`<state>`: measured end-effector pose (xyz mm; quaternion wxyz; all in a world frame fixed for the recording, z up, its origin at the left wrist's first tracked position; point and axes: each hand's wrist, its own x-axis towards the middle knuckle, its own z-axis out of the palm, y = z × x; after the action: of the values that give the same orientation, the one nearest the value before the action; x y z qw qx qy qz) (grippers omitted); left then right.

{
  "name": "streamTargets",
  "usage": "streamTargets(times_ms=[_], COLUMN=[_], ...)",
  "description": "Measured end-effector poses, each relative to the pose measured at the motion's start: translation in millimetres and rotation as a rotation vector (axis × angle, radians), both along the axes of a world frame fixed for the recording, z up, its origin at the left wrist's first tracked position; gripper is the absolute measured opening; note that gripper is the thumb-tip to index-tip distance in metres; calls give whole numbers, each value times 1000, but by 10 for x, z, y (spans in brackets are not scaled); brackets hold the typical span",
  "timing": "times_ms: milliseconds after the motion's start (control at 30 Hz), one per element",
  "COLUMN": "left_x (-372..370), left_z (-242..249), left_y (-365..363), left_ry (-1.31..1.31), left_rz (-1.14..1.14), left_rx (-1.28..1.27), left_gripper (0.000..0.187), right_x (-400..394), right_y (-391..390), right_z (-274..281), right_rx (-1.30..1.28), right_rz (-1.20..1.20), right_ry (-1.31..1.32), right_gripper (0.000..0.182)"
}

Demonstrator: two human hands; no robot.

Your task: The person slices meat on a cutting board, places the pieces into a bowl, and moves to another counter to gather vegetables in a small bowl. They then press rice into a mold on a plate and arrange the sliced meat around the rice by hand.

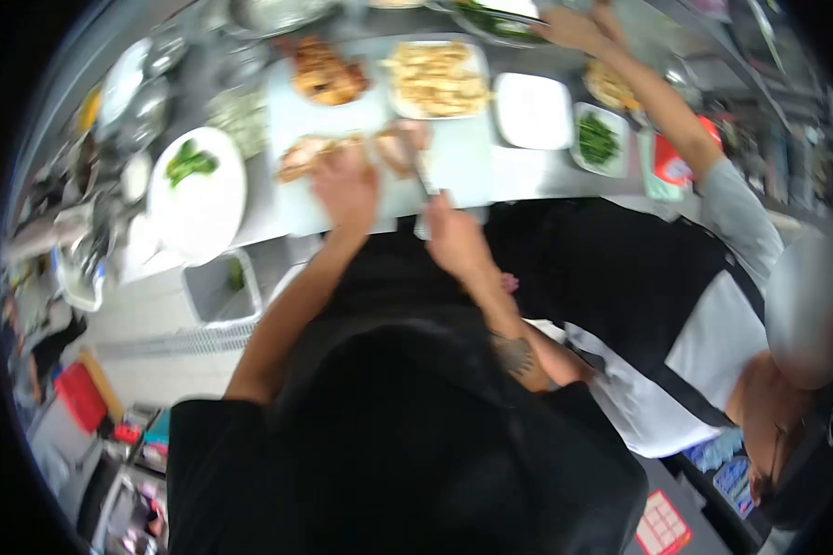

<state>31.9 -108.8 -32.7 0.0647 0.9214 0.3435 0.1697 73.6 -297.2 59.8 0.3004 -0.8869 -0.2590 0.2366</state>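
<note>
A steel counter [539, 172] ran across the upper half of the frame in a busy kitchen, with a light cutting board [463, 171] at its near edge. The meat lay on this board, in front of the person.

At upper center left, the left hand [346, 190] rested on a cut portion of meat [298, 159], probably to steady it; blur hid whether its fingers were together or apart. The right hand [455, 236] had its fingers closed round the handle of a knife [420, 171], whose blade pointed away from the body and reached a second piece of meat [395, 150], a grip that likely kept the edge controllable.

A browned piece [329, 79] sat farther back, perhaps to leave room for both hands. The tray of pale pieces [440, 81], white dish [533, 111] and dish of chopped greens [598, 139] stood to the right, within easy reach; an oval plate [199, 217] with green leaves [192, 164] stood left.

The blade's tip and its exact contact were smeared. A co-worker's hand [572, 31] reached toward a bowl cut off at the top edge.
</note>
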Motion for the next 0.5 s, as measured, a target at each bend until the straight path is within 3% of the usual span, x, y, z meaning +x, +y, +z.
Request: streamTargets(times_ms=[67,100,133,233,300,500], left_x=[-2,-19,-18,-270,-349,-311], left_z=[140,238,228,237,243,325], left_y=[19,21,-11,209,250,232], left_ry=[99,-46,-54,-151,-129,-143], left_rz=[-74,-70,-62,-366,-436,-335], left_rx=[-108,-172,-172,-270,-338,-328], left_gripper=[52,48,48,55,57,62], right_x=[63,95,124,136,127,83], right_y=[8,-2,37,10,29,119], right_z=[118,156,172,-1,-53,-39], right_rx=[23,-25,-54,-32,-70,-144], right_rz=[-32,-28,-9,62,82,79], right_ry=[-1,34,69,63,72,48], right_gripper=[18,18,19,20,21,21])
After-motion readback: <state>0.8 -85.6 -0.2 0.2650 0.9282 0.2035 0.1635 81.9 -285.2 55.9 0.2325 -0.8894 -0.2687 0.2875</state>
